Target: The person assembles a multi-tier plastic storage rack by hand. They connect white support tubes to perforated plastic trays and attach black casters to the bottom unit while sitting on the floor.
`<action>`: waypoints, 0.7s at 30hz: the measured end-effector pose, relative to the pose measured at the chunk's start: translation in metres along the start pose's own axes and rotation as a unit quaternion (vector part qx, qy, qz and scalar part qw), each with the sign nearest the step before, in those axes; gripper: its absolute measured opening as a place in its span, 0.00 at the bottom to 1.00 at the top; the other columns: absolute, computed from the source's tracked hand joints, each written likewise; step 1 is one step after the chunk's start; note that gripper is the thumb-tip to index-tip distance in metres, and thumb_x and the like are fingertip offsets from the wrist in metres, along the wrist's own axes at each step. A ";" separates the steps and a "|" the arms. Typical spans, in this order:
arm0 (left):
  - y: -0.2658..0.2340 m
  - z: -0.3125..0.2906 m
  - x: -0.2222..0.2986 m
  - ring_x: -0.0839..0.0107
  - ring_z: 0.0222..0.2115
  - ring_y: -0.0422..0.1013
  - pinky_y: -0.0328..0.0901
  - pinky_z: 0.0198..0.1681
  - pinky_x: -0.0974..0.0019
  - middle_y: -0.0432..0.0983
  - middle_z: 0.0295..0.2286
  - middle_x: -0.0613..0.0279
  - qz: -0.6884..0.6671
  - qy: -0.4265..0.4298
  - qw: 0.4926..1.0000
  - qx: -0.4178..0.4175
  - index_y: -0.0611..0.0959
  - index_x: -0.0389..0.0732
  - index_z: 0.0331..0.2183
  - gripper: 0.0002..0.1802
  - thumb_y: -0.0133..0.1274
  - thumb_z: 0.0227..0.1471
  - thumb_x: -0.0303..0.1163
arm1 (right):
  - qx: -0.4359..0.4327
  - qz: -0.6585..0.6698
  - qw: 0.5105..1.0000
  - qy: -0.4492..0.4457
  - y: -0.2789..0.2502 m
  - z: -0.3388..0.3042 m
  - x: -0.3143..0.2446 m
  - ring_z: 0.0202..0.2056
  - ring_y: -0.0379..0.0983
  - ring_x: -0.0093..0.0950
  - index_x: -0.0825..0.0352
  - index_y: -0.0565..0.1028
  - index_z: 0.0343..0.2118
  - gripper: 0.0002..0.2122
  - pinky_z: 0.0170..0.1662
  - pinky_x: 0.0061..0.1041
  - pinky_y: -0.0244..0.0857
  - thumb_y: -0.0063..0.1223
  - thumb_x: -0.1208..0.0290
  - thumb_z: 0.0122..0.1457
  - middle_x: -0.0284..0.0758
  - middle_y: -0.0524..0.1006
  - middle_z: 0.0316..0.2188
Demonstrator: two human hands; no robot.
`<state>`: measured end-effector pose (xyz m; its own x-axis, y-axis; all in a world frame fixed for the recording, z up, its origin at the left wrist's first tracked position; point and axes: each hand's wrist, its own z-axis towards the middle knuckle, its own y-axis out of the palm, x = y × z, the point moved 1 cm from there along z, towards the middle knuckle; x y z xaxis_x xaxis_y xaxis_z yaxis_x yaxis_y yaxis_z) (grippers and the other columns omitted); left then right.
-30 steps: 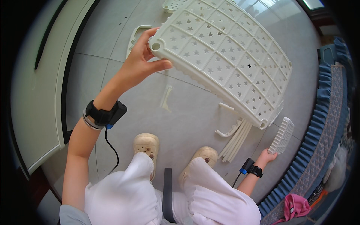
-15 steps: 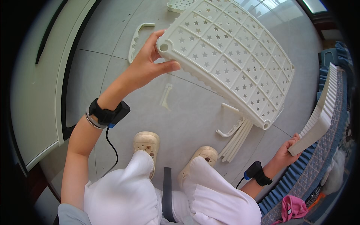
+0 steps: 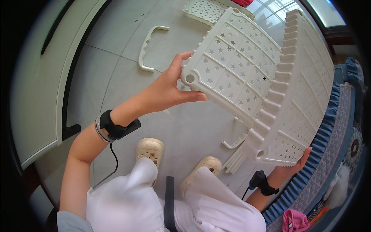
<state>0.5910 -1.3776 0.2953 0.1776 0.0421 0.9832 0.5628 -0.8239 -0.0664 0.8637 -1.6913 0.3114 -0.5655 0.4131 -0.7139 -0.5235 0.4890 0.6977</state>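
My left hand (image 3: 167,87) grips the near left corner of a white plastic shelf panel (image 3: 222,50), which has star-shaped cutouts and a ribbed grid. The thumb lies on top near a round corner hole. A second white shelf panel (image 3: 305,96) with a scalloped rim stands tilted on edge at the right, hiding the first one's right end. Under its lower corner, my right hand (image 3: 297,165) is closed round the edge, partly hidden by the panel. Whether the two panels touch, I cannot tell.
Another star-patterned panel (image 3: 203,13) lies on the floor at the back, near something red (image 3: 244,2). A curved white side piece (image 3: 143,50) and several white tubes (image 3: 234,160) lie on the tiles. A cabinet (image 3: 42,104) borders the left, blue ruffled fabric (image 3: 326,135) the right.
My right hand has raised the second panel and brought it left, beside the first panel. The first panel, in my left hand, has shifted slightly right and down.
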 end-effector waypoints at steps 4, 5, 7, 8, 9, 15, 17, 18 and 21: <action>-0.014 -0.003 0.002 0.68 0.47 0.66 0.59 0.52 0.63 0.69 0.45 0.55 0.029 0.013 0.999 -0.026 0.53 0.36 0.56 0.47 0.65 0.41 0.32 | -0.016 0.057 0.998 0.032 0.012 0.003 0.001 0.56 0.61 0.41 0.71 0.59 0.57 0.25 0.58 0.45 0.55 0.34 0.56 0.64 0.45 0.60 0.57; -0.016 -0.003 0.004 0.67 0.48 0.66 0.59 0.52 0.63 0.69 0.46 0.55 0.024 0.007 0.999 -0.040 0.54 0.37 0.56 0.47 0.65 0.41 0.32 | -0.017 0.061 0.997 0.034 0.013 0.001 0.001 0.56 0.61 0.41 0.71 0.59 0.57 0.25 0.58 0.45 0.55 0.34 0.56 0.64 0.45 0.60 0.57; -0.020 -0.003 0.005 0.65 0.49 0.65 0.58 0.53 0.63 0.68 0.46 0.54 0.022 -0.002 0.998 -0.051 0.55 0.38 0.56 0.46 0.64 0.41 0.31 | 0.015 0.078 0.996 0.035 0.015 -0.004 0.003 0.55 0.62 0.42 0.71 0.58 0.58 0.25 0.58 0.45 0.54 0.34 0.56 0.64 0.45 0.60 0.58; -0.021 -0.001 0.000 0.63 0.48 0.65 0.59 0.52 0.62 0.68 0.45 0.53 0.080 0.003 0.995 -0.067 0.58 0.38 0.55 0.42 0.62 0.41 0.27 | 0.034 0.045 0.997 0.044 0.020 -0.004 0.001 0.55 0.62 0.42 0.71 0.59 0.57 0.26 0.57 0.43 0.57 0.35 0.55 0.64 0.46 0.60 0.57; -0.022 -0.001 -0.006 0.61 0.48 0.65 0.60 0.51 0.61 0.68 0.44 0.52 0.138 0.008 0.987 -0.084 0.61 0.39 0.53 0.38 0.59 0.41 0.23 | 0.034 0.050 0.997 0.045 0.017 -0.004 0.000 0.55 0.62 0.42 0.71 0.59 0.57 0.26 0.57 0.43 0.57 0.35 0.55 0.64 0.46 0.60 0.57; -0.049 0.003 -0.061 0.54 0.41 0.64 0.62 0.46 0.57 0.67 0.39 0.55 0.418 0.075 0.905 0.042 0.72 0.38 0.43 0.27 0.44 0.35 0.13 | 0.134 -0.405 0.897 -0.118 0.009 -0.017 0.006 0.56 0.62 0.34 0.71 0.56 0.58 0.25 0.58 0.33 0.58 0.37 0.57 0.64 0.45 0.58 0.58; -0.050 -0.003 -0.067 0.55 0.41 0.64 0.62 0.43 0.59 0.67 0.39 0.55 0.414 0.066 0.907 0.035 0.72 0.35 0.42 0.25 0.44 0.36 0.13 | 0.139 -0.376 0.908 -0.118 0.012 -0.015 0.007 0.52 0.65 0.31 0.73 0.58 0.56 0.24 0.55 0.31 0.61 0.37 0.59 0.64 0.45 0.63 0.55; -0.049 -0.004 -0.069 0.56 0.40 0.65 0.63 0.40 0.60 0.67 0.38 0.55 0.412 0.058 0.909 0.030 0.72 0.32 0.40 0.22 0.44 0.37 0.13 | 0.109 -0.221 0.966 -0.080 0.014 -0.013 0.006 0.49 0.69 0.28 0.74 0.61 0.54 0.23 0.52 0.29 0.65 0.37 0.60 0.64 0.46 0.67 0.52; -0.043 -0.005 -0.071 0.56 0.40 0.65 0.62 0.45 0.58 0.68 0.38 0.56 0.398 0.048 0.916 0.031 0.74 0.38 0.39 0.23 0.43 0.36 0.14 | 0.056 0.039 0.996 0.062 0.015 -0.004 -0.003 0.56 0.61 0.33 0.73 0.52 0.59 0.26 0.59 0.31 0.55 0.37 0.59 0.64 0.47 0.57 0.59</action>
<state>0.5499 -1.3484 0.2292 0.4813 -0.6095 0.6300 0.3320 -0.5384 -0.7745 0.8552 -1.6882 0.3238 -0.6797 0.3584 -0.6400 -0.4045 0.5447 0.7347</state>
